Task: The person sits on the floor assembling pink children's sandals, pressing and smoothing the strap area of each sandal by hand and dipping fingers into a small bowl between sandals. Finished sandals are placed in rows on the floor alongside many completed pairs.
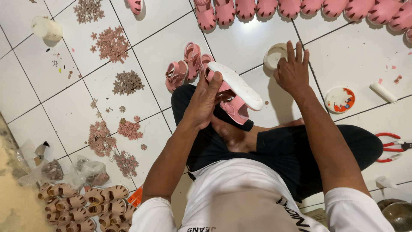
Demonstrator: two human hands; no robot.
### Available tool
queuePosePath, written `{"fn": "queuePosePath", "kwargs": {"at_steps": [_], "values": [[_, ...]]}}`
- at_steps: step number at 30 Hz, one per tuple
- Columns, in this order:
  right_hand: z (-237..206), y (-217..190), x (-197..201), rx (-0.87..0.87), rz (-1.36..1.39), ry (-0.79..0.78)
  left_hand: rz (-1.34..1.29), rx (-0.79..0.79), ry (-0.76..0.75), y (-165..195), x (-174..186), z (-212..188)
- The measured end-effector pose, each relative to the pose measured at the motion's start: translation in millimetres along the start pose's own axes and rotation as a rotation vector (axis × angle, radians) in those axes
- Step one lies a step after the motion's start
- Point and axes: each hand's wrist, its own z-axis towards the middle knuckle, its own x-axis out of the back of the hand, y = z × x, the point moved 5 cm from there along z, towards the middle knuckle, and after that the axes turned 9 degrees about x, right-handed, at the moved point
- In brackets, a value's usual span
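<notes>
Nearby, perhaps glue pot [274,55], pink sandals [184,68].

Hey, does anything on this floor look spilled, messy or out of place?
Mostly orderly. Loose flower pieces lie in scattered heaps on the tiles, with stray bits between them. One pink sandal sits apart from the neat pink row. The left hand holds a sandal sole-up.

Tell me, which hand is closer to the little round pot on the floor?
The right hand. It hovers right beside the small white pot, fingers spread, empty. The left hand is busy holding the pink sandal, sole up.
</notes>
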Motion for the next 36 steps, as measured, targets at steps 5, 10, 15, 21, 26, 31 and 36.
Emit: {"fn": "queuePosePath", "kwargs": {"at_steps": [5, 10, 15, 21, 26, 31, 36], "values": [[-39, -14, 57, -0.24, 0.383, -0.257, -0.038, -0.061, -0.029, -1, -2, 3], [-105, -80, 145, -0.136, 1.062, 0.112, -0.062, -0.083, -0.032, -5, -9, 7], [-100, -107, 176, 0.17, 0.538, 0.267, -0.025, -0.08, -0.036, -10, -20, 7], [-88, -116, 177, 0.262, 0.289, 0.193, 0.027, -0.164, -0.01, -8, -23, 4], [-88, -119, 180, 0.275, 0.232, 0.173, 0.094, -0.132, 0.024, -8, -21, 4], [-96, -116, 198, 0.218, 0.267, 0.202, -0.011, -0.125, 0.016, -8, -20, 7], [-106, -121, 217, 0.334, 0.444, 0.683, -0.209, -0.111, 0.003, -23, -10, 14]]}}
